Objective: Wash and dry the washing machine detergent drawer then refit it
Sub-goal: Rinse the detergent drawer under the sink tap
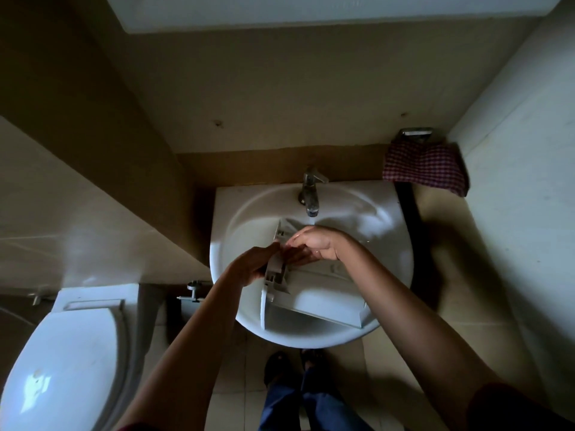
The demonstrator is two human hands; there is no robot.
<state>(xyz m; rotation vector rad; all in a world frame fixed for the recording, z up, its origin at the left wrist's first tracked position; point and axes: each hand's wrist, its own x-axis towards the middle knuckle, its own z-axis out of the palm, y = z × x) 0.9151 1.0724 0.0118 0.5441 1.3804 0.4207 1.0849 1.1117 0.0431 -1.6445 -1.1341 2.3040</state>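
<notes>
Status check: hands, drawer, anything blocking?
Left hand grips drawer by its left wall. Right hand rests inside it, fingers loose. Drawer lies in sink near tap. Nothing blocking; cloth hangs at right.

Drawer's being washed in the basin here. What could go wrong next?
1. The drawer is large for the basin, its near end by the front rim; only the left hand grips it, so it may slide out to the floor.
2. The right hand reaches inside among thin plastic walls; hard pressure might snap one.
3. The cloth hangs away at the right, so the wet drawer may drip on the floor.
</notes>
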